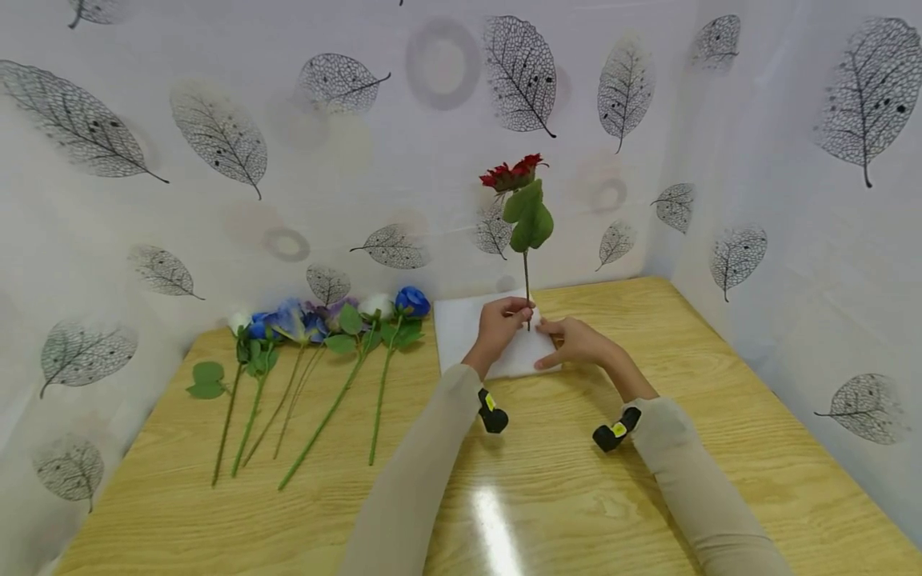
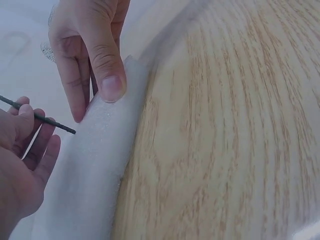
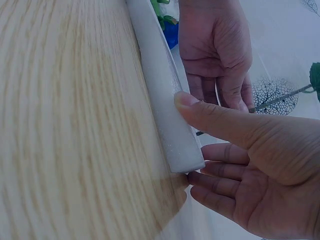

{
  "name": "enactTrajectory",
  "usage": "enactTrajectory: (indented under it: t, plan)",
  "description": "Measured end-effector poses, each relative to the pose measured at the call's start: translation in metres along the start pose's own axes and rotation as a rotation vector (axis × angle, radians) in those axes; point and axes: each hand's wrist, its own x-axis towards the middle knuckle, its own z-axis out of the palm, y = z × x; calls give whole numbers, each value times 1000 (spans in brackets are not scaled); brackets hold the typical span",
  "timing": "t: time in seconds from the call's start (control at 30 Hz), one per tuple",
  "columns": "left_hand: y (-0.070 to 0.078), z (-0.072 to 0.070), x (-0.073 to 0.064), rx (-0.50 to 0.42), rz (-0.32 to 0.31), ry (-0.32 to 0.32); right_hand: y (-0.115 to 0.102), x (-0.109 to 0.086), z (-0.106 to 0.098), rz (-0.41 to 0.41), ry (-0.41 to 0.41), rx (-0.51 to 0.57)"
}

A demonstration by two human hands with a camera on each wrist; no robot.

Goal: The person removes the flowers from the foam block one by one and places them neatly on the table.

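A red artificial flower (image 1: 513,174) with green leaves stands nearly upright in my left hand (image 1: 500,324), its thin stem pinched between thumb and fingers. The dark lower tip of the stem (image 2: 55,122) points at the white foam block (image 1: 457,340) and ends close over it in the left wrist view. At the block's right end is my right hand (image 1: 579,342). In the right wrist view its thumb (image 3: 187,99) presses the block's near side, while the other fingers (image 3: 220,185) reach round the end and far side.
Several artificial flowers lie in a row on the wooden table (image 1: 576,496) to the left, among them a blue rose (image 1: 413,302), a white flower (image 1: 377,306) and purple blooms. A loose leaf (image 1: 207,379) lies at far left. A leaf-patterned curtain (image 1: 446,144) borders the table's back and sides.
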Motion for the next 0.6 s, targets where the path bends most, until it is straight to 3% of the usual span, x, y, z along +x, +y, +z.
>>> enactTrajectory:
  t: [0.23,0.6]
  plan:
    - [4,-10,3,-26,55,54,-3,0,0,5,8,-12]
    - [17,-30,-7,-1,102,41,1,2,1,25,-14,11]
